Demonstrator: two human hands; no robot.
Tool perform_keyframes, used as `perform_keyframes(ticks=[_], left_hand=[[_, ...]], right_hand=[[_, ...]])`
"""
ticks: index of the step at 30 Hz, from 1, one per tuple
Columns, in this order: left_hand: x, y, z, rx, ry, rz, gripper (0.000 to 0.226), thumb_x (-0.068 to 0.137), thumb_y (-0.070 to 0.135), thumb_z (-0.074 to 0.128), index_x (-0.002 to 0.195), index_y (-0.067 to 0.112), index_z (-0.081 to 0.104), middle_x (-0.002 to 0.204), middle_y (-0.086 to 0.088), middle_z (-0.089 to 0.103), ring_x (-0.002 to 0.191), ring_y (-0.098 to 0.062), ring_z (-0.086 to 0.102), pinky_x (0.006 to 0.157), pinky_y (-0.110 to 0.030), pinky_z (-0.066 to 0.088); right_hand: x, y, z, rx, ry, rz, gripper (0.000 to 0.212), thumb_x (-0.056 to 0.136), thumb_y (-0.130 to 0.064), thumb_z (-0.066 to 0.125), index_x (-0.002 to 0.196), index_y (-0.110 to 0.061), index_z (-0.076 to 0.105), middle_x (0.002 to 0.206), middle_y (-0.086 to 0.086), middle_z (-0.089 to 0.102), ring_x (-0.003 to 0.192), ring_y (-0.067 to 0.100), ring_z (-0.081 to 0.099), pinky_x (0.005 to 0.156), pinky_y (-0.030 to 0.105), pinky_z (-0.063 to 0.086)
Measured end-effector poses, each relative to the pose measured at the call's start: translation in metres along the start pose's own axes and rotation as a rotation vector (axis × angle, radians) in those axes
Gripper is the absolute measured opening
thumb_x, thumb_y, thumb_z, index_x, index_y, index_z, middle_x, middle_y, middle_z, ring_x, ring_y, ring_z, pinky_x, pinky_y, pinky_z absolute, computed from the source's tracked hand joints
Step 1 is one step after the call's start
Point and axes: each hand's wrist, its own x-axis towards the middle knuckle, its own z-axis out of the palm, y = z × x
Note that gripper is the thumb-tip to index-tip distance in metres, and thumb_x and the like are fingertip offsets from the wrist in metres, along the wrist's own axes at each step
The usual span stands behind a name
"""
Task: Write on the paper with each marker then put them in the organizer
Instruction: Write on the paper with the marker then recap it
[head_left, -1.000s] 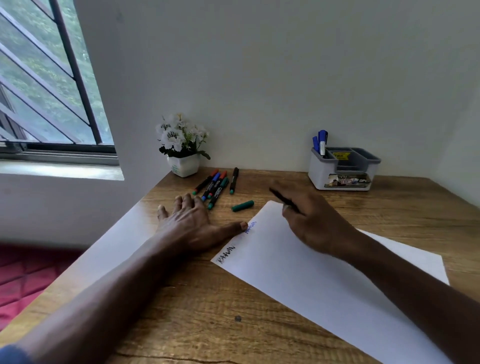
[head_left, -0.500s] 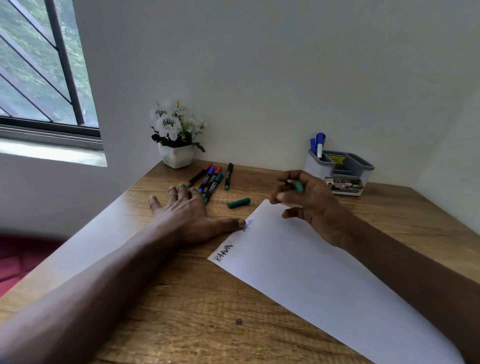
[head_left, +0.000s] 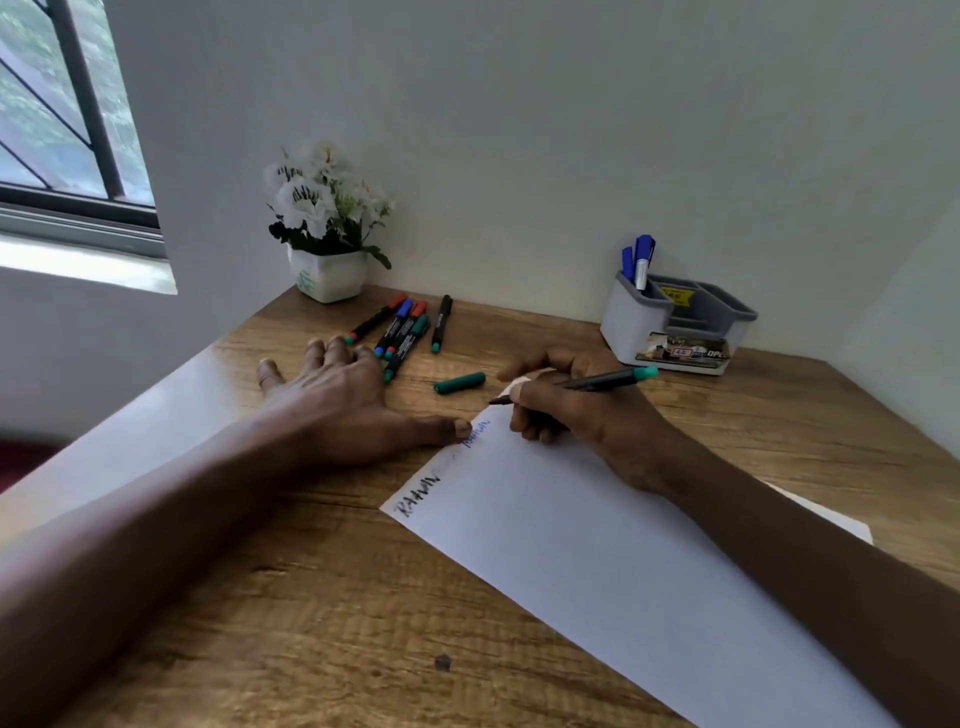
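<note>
The right hand (head_left: 566, 410) pinches the marker (head_left: 602, 380) low on the barrel, tip at the top corner of the paper (head_left: 597, 561). The left hand (head_left: 337, 405) lies flat, fingers straight, thumb pressing the paper edge. Marker: likely light, rigid, smooth; hold near the tip. Paper: thin, likely slides; pin it.

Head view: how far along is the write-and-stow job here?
Done: a black word and a blue word on the paper; two markers stand in the organizer. In hand: the right hand grips an uncapped green marker, tip at the paper's far corner; its cap lies on the desk. Still to do: five markers lying by the left hand.
</note>
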Motion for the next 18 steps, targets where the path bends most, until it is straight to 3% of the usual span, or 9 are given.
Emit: perform_keyframes(ticks=[5,10,14,18], left_hand=[[-0.003,0.001,0.000,-0.002,-0.009,0.002,0.157,0.035,0.112,0.025,0.162,0.019,0.016,0.171,-0.009,0.007,0.158,-0.029,0.003,0.119,-0.070,0.006],[-0.005,0.002,-0.002,0.000,-0.023,0.004,0.159,0.030,0.112,0.021,0.162,0.022,0.017,0.171,-0.009,0.007,0.158,-0.029,0.004,0.120,-0.070,0.006],[-0.004,0.001,-0.003,0.007,-0.016,0.007,0.159,0.030,0.112,0.020,0.161,0.024,0.018,0.170,-0.008,0.011,0.157,-0.029,0.007,0.119,-0.070,0.011],[-0.004,0.001,-0.003,0.014,-0.028,0.007,0.160,0.027,0.113,0.018,0.161,0.025,0.018,0.171,-0.008,0.011,0.157,-0.031,0.007,0.119,-0.070,0.011]], right_hand=[[0.003,-0.003,-0.002,-0.062,-0.034,0.045,0.006,0.086,-0.002,0.071,0.092,0.000,0.073,0.077,0.013,0.076,0.066,0.015,0.067,0.063,0.027,0.056],[-0.001,0.000,0.009,-0.063,0.098,-0.036,0.013,0.083,-0.006,0.072,0.083,0.005,0.066,0.062,0.012,0.066,0.050,0.012,0.059,0.047,0.022,0.046],[-0.001,0.001,0.009,-0.120,0.094,-0.053,0.012,0.082,-0.009,0.073,0.075,-0.005,0.065,0.056,0.008,0.065,0.049,0.012,0.058,0.052,0.028,0.050],[-0.002,0.001,0.009,-0.133,0.076,-0.064,0.013,0.084,-0.010,0.073,0.076,-0.004,0.065,0.058,0.009,0.064,0.050,0.010,0.058,0.053,0.028,0.049]])
